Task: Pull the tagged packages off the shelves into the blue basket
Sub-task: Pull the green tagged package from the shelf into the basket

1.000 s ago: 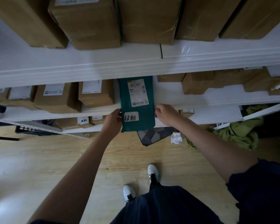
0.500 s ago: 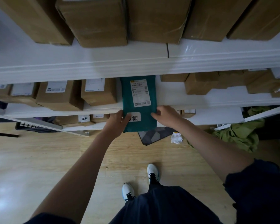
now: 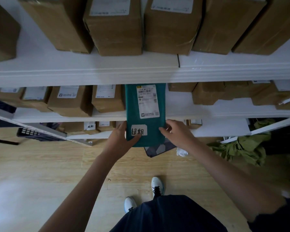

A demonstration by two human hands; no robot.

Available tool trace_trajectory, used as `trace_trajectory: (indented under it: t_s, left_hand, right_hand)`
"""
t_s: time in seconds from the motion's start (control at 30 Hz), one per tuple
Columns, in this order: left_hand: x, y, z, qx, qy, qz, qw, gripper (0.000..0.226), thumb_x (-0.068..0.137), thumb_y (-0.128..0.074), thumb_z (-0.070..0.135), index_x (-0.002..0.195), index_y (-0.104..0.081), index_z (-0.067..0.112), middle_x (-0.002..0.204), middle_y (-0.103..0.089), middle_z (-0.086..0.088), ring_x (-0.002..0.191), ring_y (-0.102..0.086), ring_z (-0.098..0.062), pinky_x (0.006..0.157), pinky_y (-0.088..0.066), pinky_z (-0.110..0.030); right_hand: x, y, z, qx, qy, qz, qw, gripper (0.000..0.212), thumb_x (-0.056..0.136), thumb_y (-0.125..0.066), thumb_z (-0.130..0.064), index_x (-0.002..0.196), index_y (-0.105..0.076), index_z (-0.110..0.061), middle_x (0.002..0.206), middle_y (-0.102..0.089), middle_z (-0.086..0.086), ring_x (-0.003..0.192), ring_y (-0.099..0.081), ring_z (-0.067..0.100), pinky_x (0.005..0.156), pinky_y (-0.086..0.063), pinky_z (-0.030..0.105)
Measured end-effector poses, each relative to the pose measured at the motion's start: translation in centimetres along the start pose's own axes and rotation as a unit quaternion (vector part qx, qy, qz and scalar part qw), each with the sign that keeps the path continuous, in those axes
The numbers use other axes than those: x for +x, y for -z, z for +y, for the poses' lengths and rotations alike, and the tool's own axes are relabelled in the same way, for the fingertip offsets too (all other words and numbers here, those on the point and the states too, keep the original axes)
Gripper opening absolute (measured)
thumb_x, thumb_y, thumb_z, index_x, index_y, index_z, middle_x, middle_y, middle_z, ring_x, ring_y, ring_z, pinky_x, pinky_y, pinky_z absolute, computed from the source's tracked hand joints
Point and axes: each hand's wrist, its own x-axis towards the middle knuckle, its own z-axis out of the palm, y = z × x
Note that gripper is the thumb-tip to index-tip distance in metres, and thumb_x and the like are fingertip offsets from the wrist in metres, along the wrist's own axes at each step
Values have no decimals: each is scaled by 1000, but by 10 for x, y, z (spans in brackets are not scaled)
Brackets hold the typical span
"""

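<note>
At twelve o'clock from my hands, the teal package (image 3: 145, 114) overhangs the middle shelf (image 3: 224, 113), long axis toward me; left hand (image 3: 120, 139) and right hand (image 3: 177, 133) pinch its near corners, equally close.

Both hands (image 3: 147, 136) grip the teal package (image 3: 145, 114).

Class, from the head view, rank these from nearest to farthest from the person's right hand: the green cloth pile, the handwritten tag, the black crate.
1. handwritten tag: on the teal package, just left of the right hand.
2. green cloth pile: on the floor, right.
3. black crate: far left, under the shelves.
</note>
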Motion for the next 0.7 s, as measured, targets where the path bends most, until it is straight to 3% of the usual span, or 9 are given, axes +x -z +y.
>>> trace_trajectory:
  t_s: [0.13, 0.23, 0.3, 0.4, 0.6, 0.7]
  left_hand:
    - [-37, 8, 4, -44, 5, 27, 999, 53, 84, -75, 46, 129, -51, 31, 116, -62, 13, 103, -61, -7, 83, -60, -32]
    - [-63, 13, 4, -53, 14, 45, 997, 55, 84, -78, 42, 131, -54, 29, 116, -63, 16, 100, -60, 0, 82, -58, -22]
    - [-78, 15, 2, -70, 28, 59, 995, 54, 82, -80, 39, 130, -55, 28, 112, -64, 17, 97, -59, 4, 83, -55, -18]
    - [-99, 17, -7, -112, 42, 74, 990, 53, 82, -81, 35, 128, -55, 32, 112, -65, 19, 100, -60, 4, 87, -55, -23]
    - [-148, 47, -50, -138, 49, 106, 983, 49, 83, -81, 35, 123, -54, 36, 113, -65, 21, 103, -61, 4, 90, -58, -31]
    - [-183, 72, -86, -138, 68, 129, 980, 50, 83, -79, 38, 127, -56, 31, 115, -66, 17, 104, -62, 0, 90, -58, -32]
  right_hand:
    - [-32, -3, -11, 32, 25, 22, 999, 27, 96, -65, -33, 118, -67, -17, 95, -68, -14, 82, -64, 0, 69, -57, 21]
    - [-53, -6, -17, 66, 37, 24, 997, 29, 94, -66, -35, 116, -68, -16, 97, -70, -11, 85, -67, 5, 70, -60, 32]
    - [-62, -11, -24, 55, 49, 30, 997, 31, 92, -65, -38, 114, -68, -16, 95, -70, -9, 83, -66, 6, 69, -60, 32]
    - [-70, -20, -39, 35, 57, 30, 997, 31, 92, -65, -40, 115, -67, -18, 92, -69, -10, 79, -65, 4, 66, -58, 27]
    - [-82, -62, -91, 8, 78, 7, 997, 33, 92, -64, -44, 116, -67, -21, 93, -68, -11, 80, -65, 6, 69, -59, 36]
    - [-90, -96, -132, -8, 91, -8, 996, 26, 93, -67, -40, 111, -68, -23, 89, -67, -12, 78, -63, 5, 67, -57, 34]
